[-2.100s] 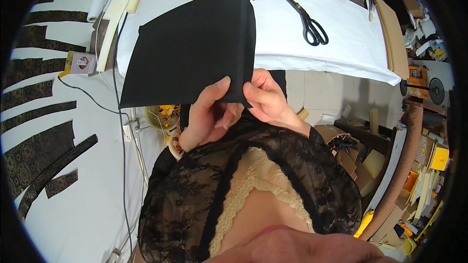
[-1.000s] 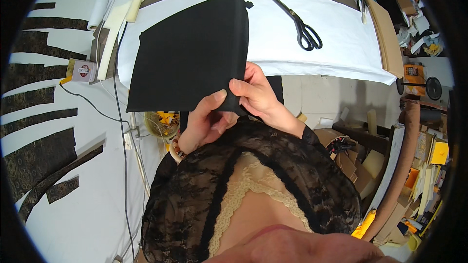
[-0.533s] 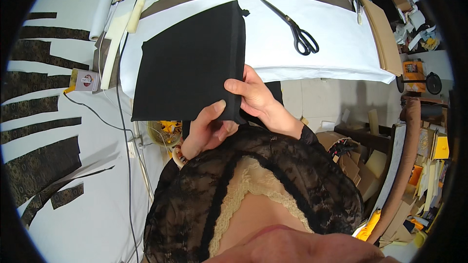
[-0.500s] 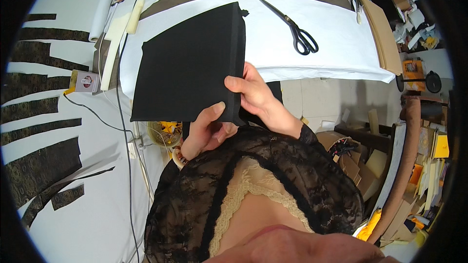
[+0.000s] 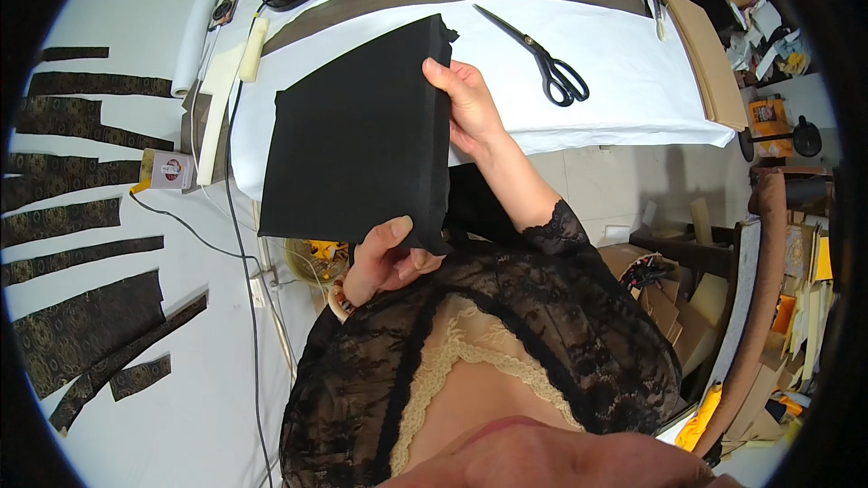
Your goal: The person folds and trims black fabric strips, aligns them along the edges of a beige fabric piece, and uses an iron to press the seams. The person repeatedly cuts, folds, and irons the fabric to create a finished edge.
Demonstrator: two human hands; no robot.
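A black fabric-covered panel (image 5: pixel 353 136), flat and four-sided with a thick right edge, is held up in front of me over the near edge of the white-covered table. My left hand (image 5: pixel 384 258) grips its lower right corner, thumb on the face and fingers underneath. Higher up, my right hand (image 5: pixel 466 104) is closed on the right edge, its thumb laid on the face and the other fingers behind, partly hidden. A bit of black fabric sticks out at the top right corner. Beyond the panel, black-handled scissors (image 5: pixel 542 59) lie on the white table cover (image 5: pixel 633 81).
Patterned dark fabric strips (image 5: pixel 90 294) lie on the white surface at left. Black cables (image 5: pixel 237 172) run down beside the table. Brown boards (image 5: pixel 705 63) edge the table's right side. A bin (image 5: pixel 307 262) stands below the panel; cardboard scraps (image 5: pixel 642 298) are at lower right.
My right hand has slid up along the panel's right edge. The panel has shifted slightly down in the view, while my left hand keeps its hold at the lower corner.
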